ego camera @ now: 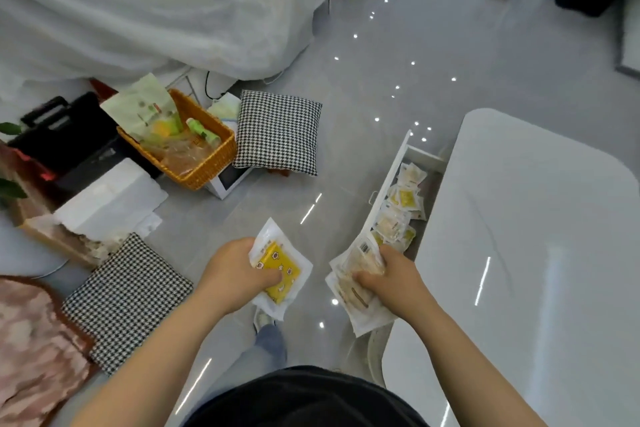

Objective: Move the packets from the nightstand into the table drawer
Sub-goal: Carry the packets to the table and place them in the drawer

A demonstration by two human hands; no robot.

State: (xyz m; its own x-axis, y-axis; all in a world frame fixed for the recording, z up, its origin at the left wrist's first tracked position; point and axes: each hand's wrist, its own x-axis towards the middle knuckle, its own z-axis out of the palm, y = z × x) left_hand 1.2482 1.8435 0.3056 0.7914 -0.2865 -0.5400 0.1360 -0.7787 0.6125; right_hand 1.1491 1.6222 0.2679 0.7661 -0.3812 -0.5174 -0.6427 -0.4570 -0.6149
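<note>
Here our left hand (239, 270) grips a yellow packet (281, 265). Our right hand (388, 279) clutches pale packets (356, 291) beside the open drawer (384, 194).

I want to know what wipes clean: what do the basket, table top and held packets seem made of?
The basket looks like woven wicker or rattan-look plastic, matte orange-brown: plaited strands show. The table top is hard, glossy white, perhaps lacquer or stone: it mirrors lights. The yellow packet and pale packets look like thin plastic film, slightly shiny, crinkled where gripped.
</note>
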